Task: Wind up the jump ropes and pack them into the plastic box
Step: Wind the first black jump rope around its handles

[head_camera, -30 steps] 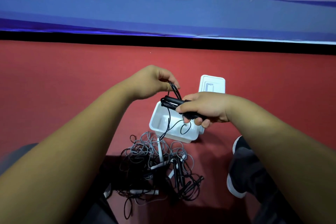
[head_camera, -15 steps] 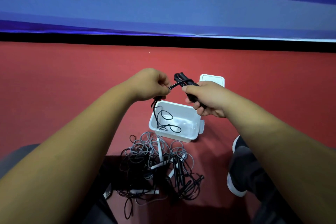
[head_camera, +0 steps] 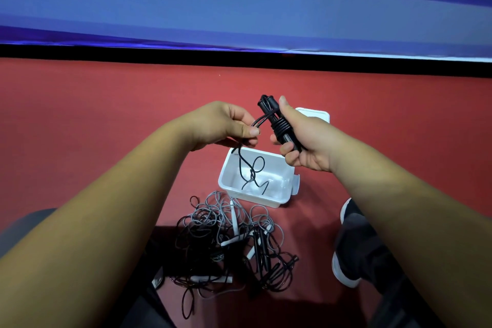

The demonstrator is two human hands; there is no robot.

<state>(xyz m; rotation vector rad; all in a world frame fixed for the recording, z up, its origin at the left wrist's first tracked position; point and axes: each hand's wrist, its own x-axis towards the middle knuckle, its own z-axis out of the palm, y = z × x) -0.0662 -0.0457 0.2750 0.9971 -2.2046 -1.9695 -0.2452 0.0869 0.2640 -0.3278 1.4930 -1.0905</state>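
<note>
Two bare hands are raised over a red floor; the thin cord of a black jump rope is pinched by the left hand, its loose end trailing into an open white plastic box; a tangle of grey and black ropes is heaped just before the box; the cord-wound black handles are gripped by the right hand; a white lid lies beyond.
</note>
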